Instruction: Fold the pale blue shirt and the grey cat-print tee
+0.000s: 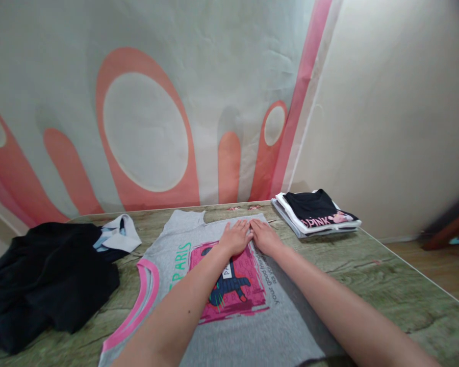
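Where the grey T-shirt (248, 339) is spread on the table (367, 270), the left hand (235, 238) and right hand (265, 237) are laid flat upon it, fingers extended, uncurled, side by side; whether the hands touch cannot be told. The pink print (254, 305) is partly covered by the left forearm, its lettering interrupted; the shirt's near edge is cut off by the frame. Left: a dark clothes heap (57, 275), also cut off, garments hard to separate. Right: a folded stack (309, 206), black on top. Wood-grain surface; coral shapes printed on the wall (252, 61) behind; brown floor (439, 270) glimpsed at far right.
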`<state>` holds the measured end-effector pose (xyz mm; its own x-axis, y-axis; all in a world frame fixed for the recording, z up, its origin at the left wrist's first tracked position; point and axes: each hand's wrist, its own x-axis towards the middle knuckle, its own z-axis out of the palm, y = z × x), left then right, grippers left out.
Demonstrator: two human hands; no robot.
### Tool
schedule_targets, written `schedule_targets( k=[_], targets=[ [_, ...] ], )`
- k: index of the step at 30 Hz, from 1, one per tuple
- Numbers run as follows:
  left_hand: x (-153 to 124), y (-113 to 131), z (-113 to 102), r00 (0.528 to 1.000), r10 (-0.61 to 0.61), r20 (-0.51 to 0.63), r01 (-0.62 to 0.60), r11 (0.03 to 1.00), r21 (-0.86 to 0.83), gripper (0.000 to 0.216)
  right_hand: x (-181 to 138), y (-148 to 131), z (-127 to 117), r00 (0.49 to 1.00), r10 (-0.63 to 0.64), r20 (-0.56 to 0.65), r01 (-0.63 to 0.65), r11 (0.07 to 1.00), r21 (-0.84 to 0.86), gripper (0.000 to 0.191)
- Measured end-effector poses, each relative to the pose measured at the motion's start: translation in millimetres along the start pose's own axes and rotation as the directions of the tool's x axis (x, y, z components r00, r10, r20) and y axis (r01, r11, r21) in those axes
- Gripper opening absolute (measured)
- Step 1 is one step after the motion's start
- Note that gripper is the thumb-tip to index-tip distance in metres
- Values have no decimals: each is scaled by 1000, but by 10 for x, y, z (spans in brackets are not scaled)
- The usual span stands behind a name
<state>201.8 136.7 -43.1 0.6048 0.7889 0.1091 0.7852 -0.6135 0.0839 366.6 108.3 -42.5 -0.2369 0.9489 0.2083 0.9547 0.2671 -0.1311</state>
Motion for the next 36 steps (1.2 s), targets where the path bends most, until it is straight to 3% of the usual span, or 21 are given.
schedule_targets(
  k=[5,8,10,16,21,25,27,29,32,36],
  targets=[
    [49,25,13,998,5,57,-4,1000,-12,55,-578,27,-205,999,35,-6,-35,999,-18,49],
    [93,180,49,999,5,47,-4,1000,-14,55,-1068,-148,-287,979,-199,43,195,977,86,55],
    [101,271,69,999,11,35,-10,1000,-17,57,-1379,-242,-330,963,-257,77,245,960,137,59],
    [114,232,18,999,5,53,-4,1000,-28,61,-2070,-208,-447,980,-167,109,155,981,116,62],
    [169,301,-12,997,-44,68,45,999,-15,54,-2391,-189,-475,986,-142,88,134,987,93,63],
    [161,583,37,998,-12,56,13,1000,-14,54,-2304,-224,-677,983,-114,143,101,990,94,54],
    [154,704,37,998,32,45,-31,999,-20,55,-2111,-241,-799,984,-93,150,77,991,109,37],
    [131,770,-7,998,52,31,-51,998,-20,54,-1855,-242,-841,993,-77,94,65,989,132,34],
    [-45,767,-134,999,36,-13,-36,999,-4,52,-1484,-183,-691,998,-61,-22,63,987,145,44],
    [-698,605,-269,997,57,-55,-55,998,30,56,-1263,-30,-349,998,-60,-6,60,990,126,51]
  ],
)
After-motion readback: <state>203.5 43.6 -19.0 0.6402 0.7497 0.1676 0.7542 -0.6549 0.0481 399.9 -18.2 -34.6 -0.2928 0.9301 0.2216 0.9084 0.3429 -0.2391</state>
